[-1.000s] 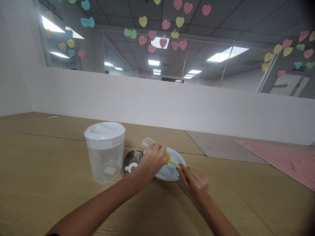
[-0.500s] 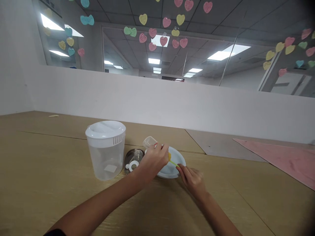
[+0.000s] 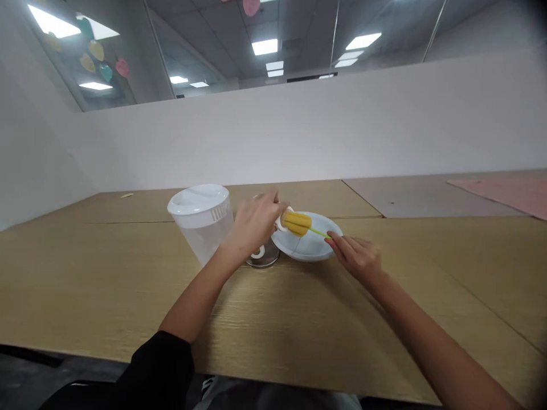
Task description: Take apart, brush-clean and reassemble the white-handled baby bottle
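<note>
My left hand is closed around a small container, of which mostly the white rim shows. Its mouth faces right. Between the fingers and thumb of my right hand is the thin green handle of a sponge brush. The brush's yellow head is at the container's mouth, with most of it outside; whether the tip is inside I cannot tell. Both are above a pale blue-white bowl. A round metal dish with a white ring-shaped part in it lies below my left wrist, partly hidden.
A translucent plastic pitcher with a white lid stands left of my left hand. The wooden table has its near edge at my lap. A pink cloth lies at the far right, and a white wall rises behind.
My view has tilted down and shifted. The yellow brush head, mostly hidden behind my left hand before, now shows outside the container, and my hands are slightly farther apart.
</note>
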Motion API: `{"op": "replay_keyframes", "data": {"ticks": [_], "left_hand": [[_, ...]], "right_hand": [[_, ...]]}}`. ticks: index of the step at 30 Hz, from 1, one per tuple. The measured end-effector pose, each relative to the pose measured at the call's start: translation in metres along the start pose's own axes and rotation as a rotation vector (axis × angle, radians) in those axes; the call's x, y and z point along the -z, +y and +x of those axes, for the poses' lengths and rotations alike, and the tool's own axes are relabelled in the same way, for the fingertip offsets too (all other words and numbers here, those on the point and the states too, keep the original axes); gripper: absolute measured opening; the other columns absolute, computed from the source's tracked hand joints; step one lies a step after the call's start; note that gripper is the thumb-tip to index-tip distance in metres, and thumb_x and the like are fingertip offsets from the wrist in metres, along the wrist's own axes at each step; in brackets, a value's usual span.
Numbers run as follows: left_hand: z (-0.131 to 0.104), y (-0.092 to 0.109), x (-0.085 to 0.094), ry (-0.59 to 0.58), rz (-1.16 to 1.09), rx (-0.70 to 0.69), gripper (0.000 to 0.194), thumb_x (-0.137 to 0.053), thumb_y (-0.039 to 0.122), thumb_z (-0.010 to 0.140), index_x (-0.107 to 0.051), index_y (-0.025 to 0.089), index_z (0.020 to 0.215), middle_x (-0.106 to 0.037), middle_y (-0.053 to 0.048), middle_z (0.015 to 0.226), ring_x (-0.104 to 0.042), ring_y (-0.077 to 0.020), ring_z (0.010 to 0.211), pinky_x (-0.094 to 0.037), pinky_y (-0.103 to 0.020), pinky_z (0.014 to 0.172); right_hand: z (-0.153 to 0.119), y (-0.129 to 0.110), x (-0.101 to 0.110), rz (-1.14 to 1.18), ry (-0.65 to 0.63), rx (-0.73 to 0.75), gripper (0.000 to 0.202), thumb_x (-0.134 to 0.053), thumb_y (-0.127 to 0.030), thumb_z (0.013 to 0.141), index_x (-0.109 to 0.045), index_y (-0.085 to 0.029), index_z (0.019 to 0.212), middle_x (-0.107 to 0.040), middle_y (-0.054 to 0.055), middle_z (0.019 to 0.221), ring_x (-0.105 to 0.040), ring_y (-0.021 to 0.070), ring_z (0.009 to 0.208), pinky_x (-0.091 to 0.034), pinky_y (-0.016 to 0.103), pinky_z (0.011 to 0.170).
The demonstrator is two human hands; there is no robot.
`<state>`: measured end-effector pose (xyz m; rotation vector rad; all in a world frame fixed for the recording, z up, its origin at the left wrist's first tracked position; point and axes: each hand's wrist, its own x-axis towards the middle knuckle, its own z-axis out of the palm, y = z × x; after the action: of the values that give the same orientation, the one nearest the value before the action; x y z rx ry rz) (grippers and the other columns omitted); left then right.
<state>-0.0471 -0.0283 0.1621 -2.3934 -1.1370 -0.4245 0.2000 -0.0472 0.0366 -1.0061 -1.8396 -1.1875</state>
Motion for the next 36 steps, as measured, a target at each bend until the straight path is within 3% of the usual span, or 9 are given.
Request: {"op": "replay_keyframes", "data": {"ticks": [4,7,13,18,21,26,31,36], "left_hand": [[-0.005,-0.022,0.012,0.111,-0.030,0.182,0.036,-0.061,0.041,0.077,-0.059,0.028,0.111,-0.049,-0.005,0.100,-0.053,-0.0170,0.079,-0.037,-0.025,0.061],[-0.008,-0.028,0.025,0.137,-0.141,0.188,0.046,-0.065,0.048,0.071,-0.058,0.028,0.112,-0.051,-0.004,0.096,-0.052,-0.0166,0.077,-0.038,-0.025,0.062],[-0.015,0.001,0.036,-0.096,-0.495,-0.157,0.051,-0.066,0.056,0.066,-0.060,0.025,0.106,-0.057,-0.001,0.087,-0.051,-0.0127,0.068,-0.037,-0.023,0.062],[-0.022,0.022,0.030,-0.208,-0.561,-0.383,0.054,-0.061,0.055,0.071,-0.054,0.024,0.115,-0.059,-0.002,0.097,-0.055,-0.0159,0.080,-0.039,-0.025,0.069],[-0.025,0.027,0.026,-0.335,-0.554,-0.413,0.057,-0.059,0.051,0.075,-0.046,0.025,0.124,-0.059,-0.004,0.101,-0.057,-0.0180,0.086,-0.041,-0.026,0.075],[-0.026,0.031,0.024,-0.554,-0.602,-0.440,0.044,-0.054,0.041,0.081,-0.047,0.024,0.121,-0.060,-0.004,0.098,-0.058,-0.0179,0.086,-0.042,-0.026,0.075],[-0.027,0.035,0.024,-0.652,-0.575,-0.442,0.040,-0.057,0.030,0.080,-0.048,0.022,0.118,-0.058,-0.004,0.102,-0.057,-0.0192,0.089,-0.041,-0.027,0.075],[-0.024,0.035,0.022,-0.724,-0.522,-0.445,0.024,-0.057,0.026,0.080,-0.054,0.016,0.102,-0.058,-0.005,0.096,-0.057,-0.0179,0.082,-0.039,-0.025,0.065]], "right_hand": [[-0.011,0.008,-0.006,-0.017,-0.068,-0.188,0.020,-0.050,-0.029,0.090,-0.065,-0.016,0.086,-0.062,0.000,0.057,-0.052,0.0086,0.049,-0.031,0.024,0.051],[-0.017,0.012,-0.013,-0.028,-0.129,-0.357,0.030,-0.043,-0.032,0.092,-0.065,-0.016,0.081,-0.065,0.002,0.061,-0.052,0.0099,0.050,-0.028,0.024,0.051],[-0.023,0.011,-0.021,-0.069,-0.352,-0.569,0.044,-0.033,-0.038,0.094,-0.066,-0.014,0.079,-0.065,0.006,0.064,-0.051,0.0117,0.051,-0.021,0.025,0.049],[-0.022,0.008,-0.023,-0.016,-0.432,-0.664,0.045,-0.030,-0.039,0.094,-0.066,-0.014,0.082,-0.067,0.007,0.072,-0.052,0.0128,0.055,-0.020,0.025,0.051],[-0.023,0.007,-0.023,0.006,-0.450,-0.692,0.044,-0.032,-0.039,0.093,-0.066,-0.015,0.083,-0.068,0.008,0.074,-0.054,0.0139,0.057,-0.020,0.025,0.051],[-0.023,0.007,-0.023,0.022,-0.469,-0.738,0.039,-0.036,-0.038,0.091,-0.067,-0.015,0.087,-0.068,0.009,0.075,-0.056,0.0157,0.061,-0.023,0.025,0.053],[-0.021,0.008,-0.020,0.022,-0.545,-0.761,0.035,-0.036,-0.034,0.092,-0.065,-0.015,0.088,-0.067,0.008,0.079,-0.056,0.0158,0.064,-0.026,0.024,0.056],[-0.024,0.015,-0.023,-0.040,-0.566,-0.777,0.034,-0.031,-0.026,0.091,-0.062,-0.012,0.087,-0.064,0.010,0.074,-0.051,0.0158,0.058,-0.024,0.025,0.054]]}}
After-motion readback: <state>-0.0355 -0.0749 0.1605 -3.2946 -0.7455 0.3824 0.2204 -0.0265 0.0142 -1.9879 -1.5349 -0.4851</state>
